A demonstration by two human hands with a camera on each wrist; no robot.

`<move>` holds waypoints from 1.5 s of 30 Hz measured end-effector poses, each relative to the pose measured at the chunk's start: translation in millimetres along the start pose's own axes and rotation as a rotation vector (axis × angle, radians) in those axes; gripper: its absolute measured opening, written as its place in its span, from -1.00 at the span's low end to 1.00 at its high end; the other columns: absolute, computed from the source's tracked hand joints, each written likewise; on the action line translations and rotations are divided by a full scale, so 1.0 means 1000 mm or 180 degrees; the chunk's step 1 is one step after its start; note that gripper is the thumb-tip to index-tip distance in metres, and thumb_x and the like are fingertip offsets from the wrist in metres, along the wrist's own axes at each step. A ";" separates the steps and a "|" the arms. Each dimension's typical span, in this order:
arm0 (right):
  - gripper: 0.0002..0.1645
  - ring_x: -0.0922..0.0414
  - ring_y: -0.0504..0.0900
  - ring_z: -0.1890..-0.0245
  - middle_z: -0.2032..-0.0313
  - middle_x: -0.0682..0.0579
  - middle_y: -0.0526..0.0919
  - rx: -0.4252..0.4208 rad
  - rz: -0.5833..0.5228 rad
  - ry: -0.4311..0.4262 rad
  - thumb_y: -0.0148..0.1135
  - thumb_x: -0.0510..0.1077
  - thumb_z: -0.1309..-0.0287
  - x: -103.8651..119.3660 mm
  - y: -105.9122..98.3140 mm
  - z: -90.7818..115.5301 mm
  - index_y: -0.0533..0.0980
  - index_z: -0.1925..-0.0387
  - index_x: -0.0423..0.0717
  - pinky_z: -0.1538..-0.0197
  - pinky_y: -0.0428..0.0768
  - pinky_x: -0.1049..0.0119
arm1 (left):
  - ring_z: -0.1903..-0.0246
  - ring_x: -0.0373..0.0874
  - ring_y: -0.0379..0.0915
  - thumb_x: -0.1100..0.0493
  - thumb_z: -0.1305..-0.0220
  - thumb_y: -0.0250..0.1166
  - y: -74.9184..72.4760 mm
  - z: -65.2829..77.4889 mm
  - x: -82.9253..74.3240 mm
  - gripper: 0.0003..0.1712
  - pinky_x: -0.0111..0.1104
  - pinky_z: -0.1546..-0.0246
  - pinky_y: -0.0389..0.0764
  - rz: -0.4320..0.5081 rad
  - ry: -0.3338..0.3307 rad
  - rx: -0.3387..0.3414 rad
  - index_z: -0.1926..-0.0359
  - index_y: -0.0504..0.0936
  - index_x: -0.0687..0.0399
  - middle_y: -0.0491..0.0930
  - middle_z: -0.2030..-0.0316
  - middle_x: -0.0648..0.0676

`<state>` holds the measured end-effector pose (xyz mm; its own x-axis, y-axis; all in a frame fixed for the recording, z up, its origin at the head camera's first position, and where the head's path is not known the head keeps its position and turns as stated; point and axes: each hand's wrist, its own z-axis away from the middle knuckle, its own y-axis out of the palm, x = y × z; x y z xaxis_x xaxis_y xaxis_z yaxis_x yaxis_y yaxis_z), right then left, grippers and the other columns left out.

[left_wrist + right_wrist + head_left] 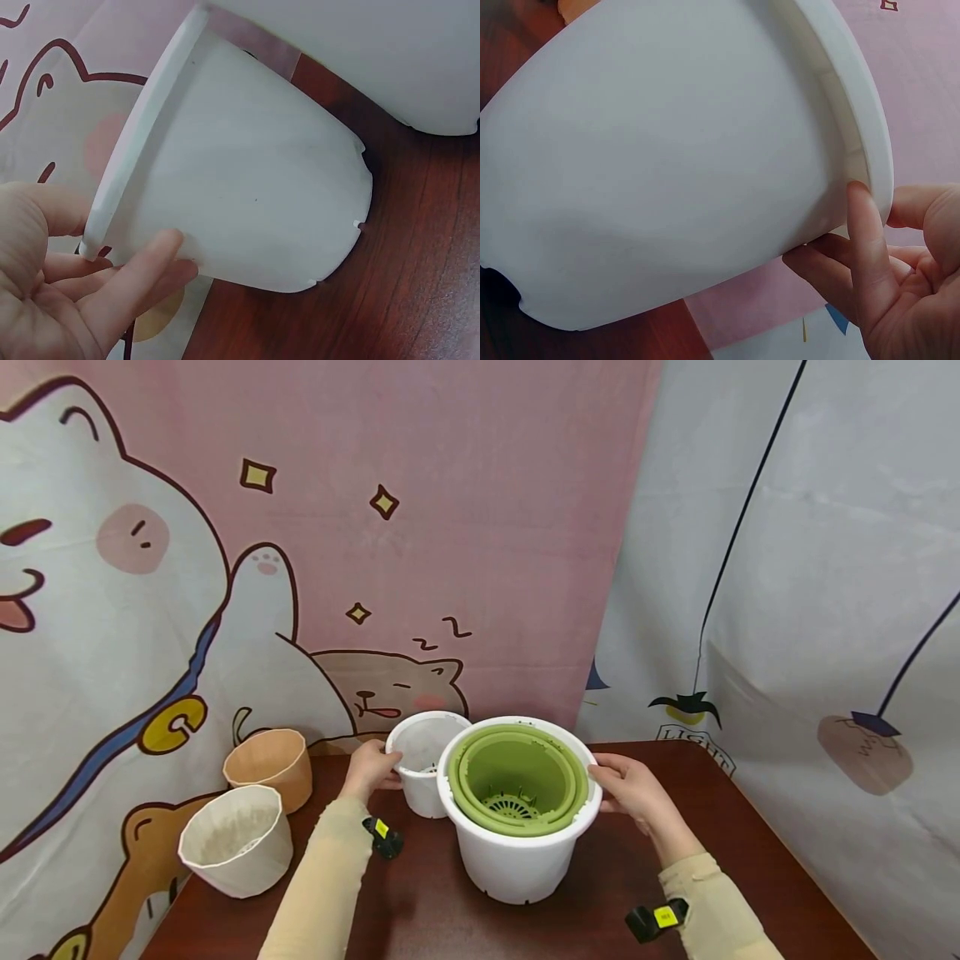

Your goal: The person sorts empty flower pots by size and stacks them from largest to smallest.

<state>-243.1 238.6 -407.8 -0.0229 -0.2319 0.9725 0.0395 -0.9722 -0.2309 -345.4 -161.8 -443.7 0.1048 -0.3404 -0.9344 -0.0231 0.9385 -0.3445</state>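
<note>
My left hand (372, 768) grips the rim of a small white plant pot (420, 792) at its left side. In the left wrist view the thumb and fingers pinch that rim, with other fingers against the outer wall of the small pot (247, 165). My right hand (628, 789) holds the right rim of a large white plant pot (513, 864). Nested green pots (517, 777) with a slotted bottom sit inside it. The large pot overlaps the small one in the head view. Up close, the right fingers (864, 240) curl around the rim of the large pot (682, 150).
On the left of the dark red-brown table (420, 910) stand a cream faceted pot (251, 860) and an orange-tan pot (288, 777) behind it. A cartoon-printed cloth (487, 527) hangs right behind the table; another pale cloth (825, 610) hangs along the right.
</note>
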 end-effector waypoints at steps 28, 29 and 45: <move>-0.40 0.18 0.68 0.36 0.00 -0.31 0.63 0.0048 -0.0036 -0.0025 0.12 -0.18 -0.42 0.002 0.001 0.002 0.27 -0.31 -0.50 0.33 0.70 0.31 | 0.51 0.08 0.67 0.40 -0.19 0.16 -0.023 0.007 0.011 -0.58 -0.23 0.55 0.69 -0.0395 -0.0037 -0.0414 -0.07 0.47 0.57 0.53 0.10 0.51; -0.40 0.18 0.68 0.36 0.00 -0.32 0.62 0.0056 -0.0040 -0.0037 0.12 -0.18 -0.42 0.002 0.001 0.002 0.27 -0.31 -0.50 0.33 0.70 0.31 | 0.52 0.07 0.67 0.39 -0.19 0.16 -0.024 0.008 0.012 -0.57 -0.24 0.56 0.69 -0.0396 -0.0043 -0.0422 -0.08 0.47 0.57 0.53 0.09 0.51; -0.39 0.20 0.67 0.38 0.02 -0.30 0.63 0.0049 -0.0018 -0.0021 0.12 -0.18 -0.41 0.003 0.001 0.003 0.26 -0.32 -0.51 0.36 0.69 0.33 | 0.53 -0.02 0.65 0.36 -0.20 0.17 -0.036 0.018 0.027 -0.49 -0.25 0.53 0.70 -0.0120 -0.0160 -0.0589 -0.16 0.43 0.55 0.51 0.06 0.50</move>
<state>-240.5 236.7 -404.8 -0.0166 -0.2260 0.9740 0.0548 -0.9729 -0.2248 -323.4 -203.8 -455.3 0.1585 -0.3674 -0.9165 -0.2003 0.8969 -0.3942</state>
